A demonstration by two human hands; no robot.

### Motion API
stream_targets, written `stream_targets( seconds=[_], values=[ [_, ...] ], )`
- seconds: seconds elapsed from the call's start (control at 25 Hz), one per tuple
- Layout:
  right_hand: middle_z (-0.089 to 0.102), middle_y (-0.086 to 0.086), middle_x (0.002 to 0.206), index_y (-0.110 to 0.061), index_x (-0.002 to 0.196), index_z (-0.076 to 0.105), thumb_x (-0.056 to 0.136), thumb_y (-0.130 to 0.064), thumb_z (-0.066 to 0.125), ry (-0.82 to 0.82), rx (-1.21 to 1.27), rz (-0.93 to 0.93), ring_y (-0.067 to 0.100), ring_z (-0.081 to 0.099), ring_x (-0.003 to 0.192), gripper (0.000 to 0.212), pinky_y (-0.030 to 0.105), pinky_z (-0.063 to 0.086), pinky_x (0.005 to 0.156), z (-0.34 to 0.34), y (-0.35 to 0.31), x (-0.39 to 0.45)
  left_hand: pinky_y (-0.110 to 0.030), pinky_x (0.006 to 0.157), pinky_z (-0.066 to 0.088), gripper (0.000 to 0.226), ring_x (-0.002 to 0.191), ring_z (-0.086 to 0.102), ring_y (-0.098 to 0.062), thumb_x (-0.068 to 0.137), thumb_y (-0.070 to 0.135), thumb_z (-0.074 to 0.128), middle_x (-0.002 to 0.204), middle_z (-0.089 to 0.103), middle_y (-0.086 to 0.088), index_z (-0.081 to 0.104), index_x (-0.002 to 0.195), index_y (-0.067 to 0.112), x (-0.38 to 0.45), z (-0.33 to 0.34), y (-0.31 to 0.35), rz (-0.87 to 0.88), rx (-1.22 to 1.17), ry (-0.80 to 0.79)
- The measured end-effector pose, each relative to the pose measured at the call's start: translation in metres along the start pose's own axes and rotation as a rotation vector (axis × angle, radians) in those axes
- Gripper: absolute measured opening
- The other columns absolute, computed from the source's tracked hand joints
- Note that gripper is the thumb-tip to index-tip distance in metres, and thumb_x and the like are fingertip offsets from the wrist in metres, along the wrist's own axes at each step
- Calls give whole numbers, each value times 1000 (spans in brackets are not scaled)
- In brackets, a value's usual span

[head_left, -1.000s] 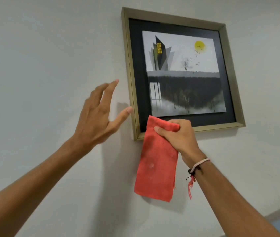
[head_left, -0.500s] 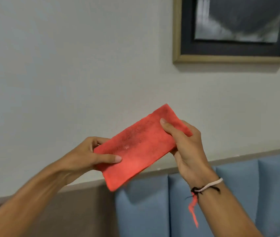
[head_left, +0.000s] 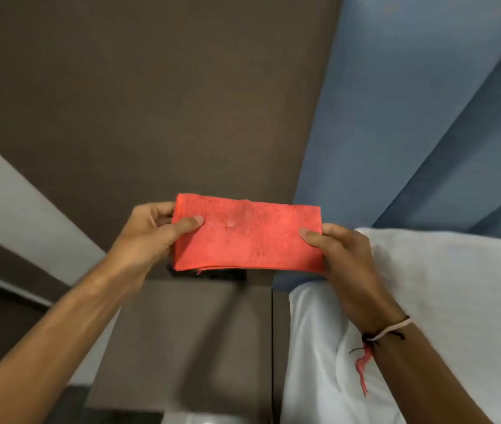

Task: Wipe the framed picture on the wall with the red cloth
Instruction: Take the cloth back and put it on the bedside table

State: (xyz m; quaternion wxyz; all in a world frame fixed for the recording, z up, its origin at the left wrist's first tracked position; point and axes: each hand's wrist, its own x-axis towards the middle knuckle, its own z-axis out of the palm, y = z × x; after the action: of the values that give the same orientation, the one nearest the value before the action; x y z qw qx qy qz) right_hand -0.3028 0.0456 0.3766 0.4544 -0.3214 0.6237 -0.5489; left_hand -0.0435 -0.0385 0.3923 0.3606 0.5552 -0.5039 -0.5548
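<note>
The red cloth (head_left: 247,234) is folded into a flat rectangle and held level in front of me. My left hand (head_left: 151,232) pinches its left end, thumb on top. My right hand (head_left: 342,250) pinches its right end the same way. A thread bracelet sits on my right wrist. The framed picture is out of view; the camera looks down.
A dark brown wall panel (head_left: 151,87) fills the upper left. A blue padded headboard (head_left: 426,117) is at the upper right, with white bedding (head_left: 441,301) below it. A brown bedside cabinet top (head_left: 182,347) lies under the cloth.
My view dropped from the picture down to the bedside. The cloth came off the frame, my left hand took its free end, and it now lies level between both hands.
</note>
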Motion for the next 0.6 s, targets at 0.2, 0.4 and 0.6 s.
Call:
stream_targets(
  seconds=[0.2, 0.4, 0.6],
  values=[
    [69, 18, 92, -8, 78, 72, 92, -5, 71, 53, -80, 363, 34, 64, 94, 15, 47, 53, 91, 19, 193, 14, -26, 65, 54, 27, 75, 64, -19, 90, -2, 67, 94, 71, -13, 69, 117, -7, 13, 34, -204, -297, 52, 61],
    [72, 30, 115, 9, 112, 72, 92, 2, 67, 115, -215, 642, 51, 64, 120, 21, 60, 51, 105, 28, 356, 31, -50, 95, 56, 33, 96, 63, -28, 82, -13, 71, 109, 70, -25, 66, 115, -11, 35, 64, -374, -494, 100, 171],
    [70, 22, 129, 0, 122, 69, 95, 14, 54, 59, -172, 816, 35, 68, 117, 34, 41, 57, 96, 27, 428, 31, -38, 93, 54, 35, 97, 68, -31, 81, -10, 68, 118, 73, -27, 69, 115, -2, 38, 66, -451, -523, 244, 239]
  ],
)
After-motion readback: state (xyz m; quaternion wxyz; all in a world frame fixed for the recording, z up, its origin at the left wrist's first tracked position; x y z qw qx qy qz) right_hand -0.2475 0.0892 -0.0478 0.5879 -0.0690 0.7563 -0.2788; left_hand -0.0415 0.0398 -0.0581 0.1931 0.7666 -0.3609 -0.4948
